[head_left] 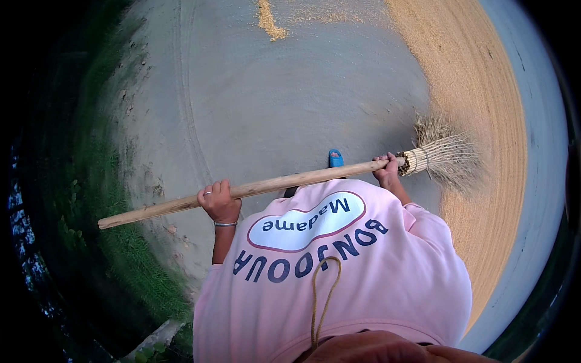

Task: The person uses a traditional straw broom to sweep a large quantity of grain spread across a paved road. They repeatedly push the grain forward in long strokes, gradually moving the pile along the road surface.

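Across the front of my body lies a long wooden-handled twig broom (302, 178), its bound straw head out to the right and its bare handle end out to the left. My left hand (219, 202), with a ring and a bracelet on that side, is wrapped round the handle left of its middle. Close to the bundled head, my right hand (387, 170) grips the handle. The broom's bristles fan out over the edge of a broad bed of yellow grain (478, 78); whether they touch it I cannot tell.
Grey concrete ground (290, 97) stretches ahead, with a small grain pile (270, 24) and scattered kernels at the far side. Green grass (139, 260) borders the left. A blue slipper (336, 158) shows on my foot below the handle. More pavement (541, 121) runs right of the grain.
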### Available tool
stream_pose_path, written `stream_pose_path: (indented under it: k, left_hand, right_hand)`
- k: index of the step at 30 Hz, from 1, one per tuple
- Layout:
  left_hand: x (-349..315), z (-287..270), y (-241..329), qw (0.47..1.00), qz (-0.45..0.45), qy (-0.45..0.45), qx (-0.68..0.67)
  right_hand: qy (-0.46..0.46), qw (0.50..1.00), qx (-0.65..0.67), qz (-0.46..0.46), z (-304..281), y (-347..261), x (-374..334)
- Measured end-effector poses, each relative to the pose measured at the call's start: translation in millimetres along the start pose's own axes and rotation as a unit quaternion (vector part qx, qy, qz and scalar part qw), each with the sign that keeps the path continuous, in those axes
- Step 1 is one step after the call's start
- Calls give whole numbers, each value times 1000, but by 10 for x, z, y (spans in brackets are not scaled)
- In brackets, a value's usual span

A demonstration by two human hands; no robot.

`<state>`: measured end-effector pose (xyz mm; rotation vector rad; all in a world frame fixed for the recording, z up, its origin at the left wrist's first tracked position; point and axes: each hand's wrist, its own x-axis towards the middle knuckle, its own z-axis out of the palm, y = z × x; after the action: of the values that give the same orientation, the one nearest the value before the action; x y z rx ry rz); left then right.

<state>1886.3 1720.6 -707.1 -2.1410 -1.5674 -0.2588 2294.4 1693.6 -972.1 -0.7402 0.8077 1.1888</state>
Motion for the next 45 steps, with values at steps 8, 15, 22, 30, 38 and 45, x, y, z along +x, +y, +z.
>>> stream_pose_path:
  k: [8,15,22,30,38,45]
  left_hand:
    - [-863,-452,-879,999,4,-24,34]
    - [-3057,-1577,-2298,980,-116,-52,154]
    - [-5375,-3008,-3983,938,-192,-77,277]
    - [-8032,-4713,-6054,925,-175,-37,334]
    - [-11165,-6089,-8830,934,-96,-45,340]
    - [-13691,-7164,-11362,962,-4,3,271]
  right_hand:
    - [13,999,-10,43,-538,995,-520]
    - [-35,986,-105,126,-1268,3023,-1626]
    - [-92,960,-182,190,-2319,5552,-3177]
    - [-139,919,-305,209,-4142,8376,-5270]
    - [-157,933,-257,196,-6920,10559,-7724]
    - [-151,971,-135,128,-9435,12105,-10227]
